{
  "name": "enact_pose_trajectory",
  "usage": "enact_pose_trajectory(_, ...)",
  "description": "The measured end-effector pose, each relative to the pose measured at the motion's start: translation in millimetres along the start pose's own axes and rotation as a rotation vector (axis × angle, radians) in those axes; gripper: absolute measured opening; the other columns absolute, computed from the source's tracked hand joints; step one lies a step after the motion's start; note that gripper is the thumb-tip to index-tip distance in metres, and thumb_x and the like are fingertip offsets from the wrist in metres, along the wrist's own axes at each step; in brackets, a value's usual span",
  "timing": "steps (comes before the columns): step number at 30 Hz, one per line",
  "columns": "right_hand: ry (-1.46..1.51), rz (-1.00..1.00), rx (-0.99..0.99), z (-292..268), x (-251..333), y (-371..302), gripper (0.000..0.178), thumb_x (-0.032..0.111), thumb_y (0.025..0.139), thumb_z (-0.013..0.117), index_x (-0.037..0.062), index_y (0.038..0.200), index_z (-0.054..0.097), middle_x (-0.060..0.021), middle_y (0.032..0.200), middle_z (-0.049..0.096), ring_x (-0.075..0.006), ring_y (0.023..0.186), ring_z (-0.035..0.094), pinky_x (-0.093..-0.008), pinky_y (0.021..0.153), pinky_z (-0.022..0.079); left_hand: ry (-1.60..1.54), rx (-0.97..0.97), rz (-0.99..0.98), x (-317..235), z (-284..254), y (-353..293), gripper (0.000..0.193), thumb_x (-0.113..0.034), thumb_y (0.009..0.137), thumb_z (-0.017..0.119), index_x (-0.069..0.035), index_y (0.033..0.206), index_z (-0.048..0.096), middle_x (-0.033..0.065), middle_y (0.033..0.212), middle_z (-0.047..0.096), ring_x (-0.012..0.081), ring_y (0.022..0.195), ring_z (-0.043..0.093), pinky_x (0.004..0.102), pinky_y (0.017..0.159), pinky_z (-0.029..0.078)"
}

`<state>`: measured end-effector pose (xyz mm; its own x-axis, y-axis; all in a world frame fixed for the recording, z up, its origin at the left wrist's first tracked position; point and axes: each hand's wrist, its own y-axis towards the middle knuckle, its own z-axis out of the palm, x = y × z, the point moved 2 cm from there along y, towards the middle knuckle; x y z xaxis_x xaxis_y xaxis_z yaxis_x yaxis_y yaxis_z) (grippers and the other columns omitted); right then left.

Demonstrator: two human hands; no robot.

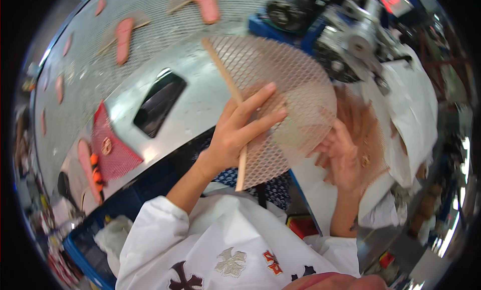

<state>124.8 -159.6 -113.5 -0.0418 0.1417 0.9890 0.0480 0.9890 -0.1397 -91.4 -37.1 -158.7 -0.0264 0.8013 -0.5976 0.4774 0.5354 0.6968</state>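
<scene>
My left hand (238,132) grips a half-round beige mesh piece (295,64) near its straight edge, which carries a tan strip (221,69). Two of its fingers stretch across the top of the mesh, and the thumb is hidden. At the curved edge, my right hand (343,152) has its fingers bent against the mesh; part of them is blurred or seen through the netting. Beyond that hand lies a pile of brown mesh pieces (373,144) with a round emblem on top.
A black phone (160,103) lies on the metal table (198,112). Left of it are a red mesh piece (112,152), a pink insole (86,162) and an orange-and-black handled tool (96,172). More insoles (124,42) rest farther back. A metal machine (358,42) stands at the far right.
</scene>
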Motion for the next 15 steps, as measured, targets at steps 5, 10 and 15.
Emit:
enact_pose_trajectory(5, -0.106, 0.060, 0.016, 28.3, -5.9, -9.6, 0.084, 0.064, 0.097, 0.042, -0.0033, 0.147, 0.037, -0.0173, 0.119, 0.064, -0.0195, 0.094, 0.063, -0.0327, 0.088, 0.047, 0.440, -0.158, 0.211, 33.0, -120.7, 11.4, 0.046, -0.002, 0.072, 0.070, -0.008, 0.118, 0.071, 0.0188, 0.144, 0.051, 0.0392, 0.130, 0.051, 0.0498, 0.106, 0.042)
enact_pose_trajectory(10, -0.148, 0.139, 0.173, 55.8, 3.1, -7.3, 0.060, 0.039, 0.101, 0.053, -0.0008, 0.145, 0.043, -0.0145, 0.117, 0.064, -0.0178, 0.095, 0.062, -0.0327, 0.091, 0.047, 0.856, -0.448, 0.113, 29.1, -289.6, 30.5, 0.038, -0.002, 0.096, 0.048, 0.000, 0.133, 0.057, 0.0187, 0.148, 0.041, 0.0313, 0.125, 0.054, 0.0394, 0.104, 0.046)
enact_pose_trajectory(15, -0.288, 0.116, 0.292, 76.2, 10.5, 6.2, 0.055, 0.024, 0.096, 0.061, 0.0018, 0.144, 0.045, -0.0147, 0.118, 0.065, -0.0185, 0.096, 0.064, -0.0325, 0.093, 0.048, 1.180, -0.327, -0.098, 101.5, -435.7, -17.3, 0.062, -0.004, 0.080, 0.069, -0.006, 0.139, 0.052, 0.0206, 0.143, 0.049, 0.0393, 0.133, 0.047, 0.0432, 0.112, 0.036)
